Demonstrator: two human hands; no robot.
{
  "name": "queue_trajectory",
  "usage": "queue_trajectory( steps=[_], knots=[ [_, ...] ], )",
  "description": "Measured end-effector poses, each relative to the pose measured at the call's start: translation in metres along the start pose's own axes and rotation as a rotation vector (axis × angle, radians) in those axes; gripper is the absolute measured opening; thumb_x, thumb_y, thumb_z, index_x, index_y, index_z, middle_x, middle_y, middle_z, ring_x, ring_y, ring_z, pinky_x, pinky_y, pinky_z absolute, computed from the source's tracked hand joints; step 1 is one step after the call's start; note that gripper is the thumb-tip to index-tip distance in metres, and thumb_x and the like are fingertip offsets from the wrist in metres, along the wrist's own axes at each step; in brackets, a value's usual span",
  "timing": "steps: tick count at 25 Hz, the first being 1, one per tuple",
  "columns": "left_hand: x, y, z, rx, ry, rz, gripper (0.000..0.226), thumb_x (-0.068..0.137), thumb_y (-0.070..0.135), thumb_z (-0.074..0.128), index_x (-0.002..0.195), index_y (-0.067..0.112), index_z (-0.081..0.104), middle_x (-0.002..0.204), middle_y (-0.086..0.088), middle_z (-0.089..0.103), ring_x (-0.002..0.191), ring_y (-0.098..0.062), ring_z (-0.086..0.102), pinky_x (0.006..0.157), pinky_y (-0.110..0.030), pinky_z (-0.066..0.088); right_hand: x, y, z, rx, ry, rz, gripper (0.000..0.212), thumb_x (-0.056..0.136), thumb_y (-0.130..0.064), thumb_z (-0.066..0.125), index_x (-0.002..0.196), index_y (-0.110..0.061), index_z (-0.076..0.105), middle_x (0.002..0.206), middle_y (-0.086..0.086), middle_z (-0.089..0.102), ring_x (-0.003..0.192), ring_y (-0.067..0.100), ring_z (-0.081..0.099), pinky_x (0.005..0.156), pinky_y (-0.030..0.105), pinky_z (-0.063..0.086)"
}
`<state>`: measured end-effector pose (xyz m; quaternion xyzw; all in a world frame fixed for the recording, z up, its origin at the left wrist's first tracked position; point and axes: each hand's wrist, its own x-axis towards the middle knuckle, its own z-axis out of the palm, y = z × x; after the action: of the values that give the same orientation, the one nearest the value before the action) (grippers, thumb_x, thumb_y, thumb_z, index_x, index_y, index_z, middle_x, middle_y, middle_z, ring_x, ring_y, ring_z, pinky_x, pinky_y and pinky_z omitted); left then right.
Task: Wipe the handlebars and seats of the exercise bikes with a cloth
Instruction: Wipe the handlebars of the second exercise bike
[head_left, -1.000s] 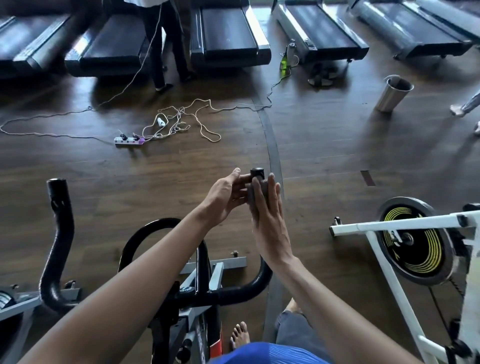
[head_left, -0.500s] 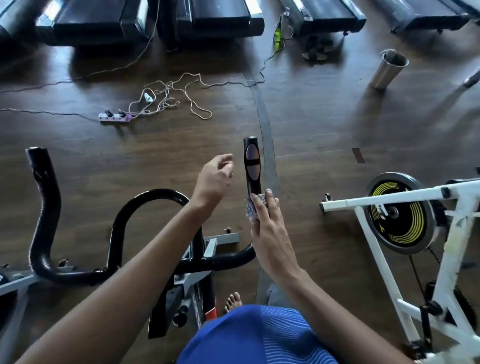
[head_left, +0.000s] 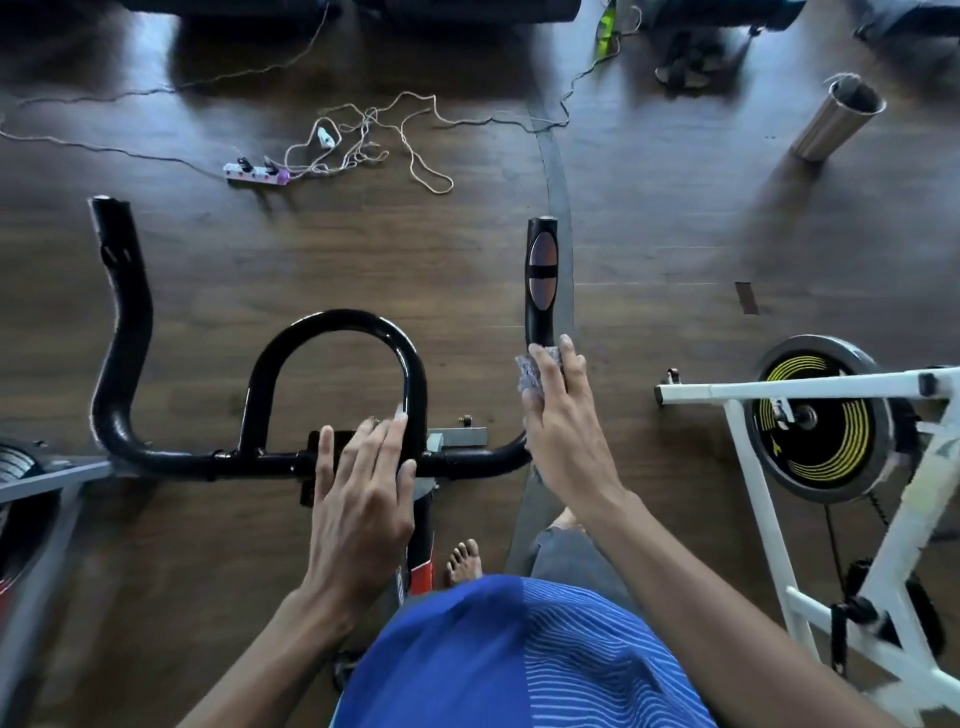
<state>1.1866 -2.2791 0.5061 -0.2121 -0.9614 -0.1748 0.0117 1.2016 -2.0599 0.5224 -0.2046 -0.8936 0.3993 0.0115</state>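
The black handlebar of an exercise bike spreads across the middle of the view, with a centre loop and two upright grips. My right hand presses a grey cloth against the lower part of the right grip, fingers nearly straight along it. My left hand lies with straight fingers over the handlebar's centre clamp, at the base of the loop. The bike's seat is out of sight.
A white exercise bike with a black and yellow flywheel stands at the right. Another bike's frame shows at the left edge. A power strip with tangled cords lies on the wooden floor ahead, a steel bin at the far right.
My left hand has left the right grip's top and come down onto the centre clamp. My right hand has slid the cloth down the grip. The view has tilted downward.
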Motion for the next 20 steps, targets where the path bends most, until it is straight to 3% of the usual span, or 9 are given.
queue_trajectory(
  steps=[5, 9, 11, 14, 16, 20],
  knots=[
    [0.0, 0.001, 0.002, 0.04, 0.028, 0.028, 0.051, 0.099, 0.03, 0.035, 0.143, 0.008, 0.048, 0.138, -0.007, 0.059, 0.132, -0.021, 0.052, 0.121, -0.038, 0.019, -0.036, 0.004, 0.009, -0.02, -0.034, -0.05, 0.05, 0.109, -0.028, 0.031, 0.157, -0.029, 0.02, 0.166, -0.009, -0.013, 0.153, 0.015, -0.012, 0.12, 0.028, 0.008],
    [0.0, -0.004, 0.002, 0.031, 0.024, 0.039, 0.052, 0.098, 0.031, 0.035, 0.143, 0.009, 0.049, 0.138, -0.009, 0.059, 0.131, -0.021, 0.053, 0.119, -0.037, 0.022, -0.001, 0.001, -0.006, 0.032, -0.007, 0.014, 0.049, 0.109, -0.025, 0.034, 0.157, -0.025, 0.024, 0.167, -0.002, 0.0, 0.154, 0.02, 0.003, 0.123, 0.04, 0.021],
    [-0.001, -0.004, 0.0, 0.037, 0.027, 0.045, 0.052, 0.098, 0.031, 0.034, 0.143, 0.009, 0.05, 0.138, -0.008, 0.059, 0.132, -0.021, 0.052, 0.119, -0.036, 0.022, -0.01, 0.004, -0.008, 0.022, 0.029, -0.045, 0.05, 0.108, -0.023, 0.036, 0.157, -0.023, 0.025, 0.167, -0.001, 0.003, 0.154, 0.019, 0.008, 0.122, 0.038, 0.024],
    [-0.002, -0.006, 0.0, 0.045, 0.038, 0.046, 0.051, 0.099, 0.03, 0.034, 0.143, 0.009, 0.05, 0.137, -0.007, 0.06, 0.131, -0.021, 0.052, 0.119, -0.035, 0.022, -0.042, 0.016, 0.006, -0.094, -0.04, -0.158, 0.052, 0.108, -0.025, 0.036, 0.158, -0.025, 0.022, 0.167, -0.005, -0.006, 0.153, 0.016, -0.007, 0.122, 0.031, 0.012],
    [-0.001, -0.006, 0.002, 0.058, 0.043, 0.045, 0.05, 0.1, 0.03, 0.034, 0.144, 0.009, 0.049, 0.137, -0.008, 0.06, 0.132, -0.021, 0.052, 0.12, -0.036, 0.023, -0.046, 0.028, 0.017, -0.215, 0.023, -0.173, 0.05, 0.108, -0.032, 0.032, 0.157, -0.025, 0.024, 0.167, -0.006, -0.002, 0.153, 0.014, -0.012, 0.125, 0.038, 0.002],
    [-0.003, -0.007, 0.006, 0.078, 0.053, 0.05, 0.05, 0.101, 0.028, 0.035, 0.144, 0.007, 0.048, 0.134, -0.01, 0.062, 0.13, -0.024, 0.053, 0.119, -0.037, 0.025, -0.063, 0.019, 0.041, -0.4, 0.116, -0.305, 0.051, 0.105, -0.033, 0.03, 0.154, -0.02, 0.033, 0.166, 0.002, 0.018, 0.154, 0.026, 0.003, 0.124, 0.047, 0.0]
  ],
)
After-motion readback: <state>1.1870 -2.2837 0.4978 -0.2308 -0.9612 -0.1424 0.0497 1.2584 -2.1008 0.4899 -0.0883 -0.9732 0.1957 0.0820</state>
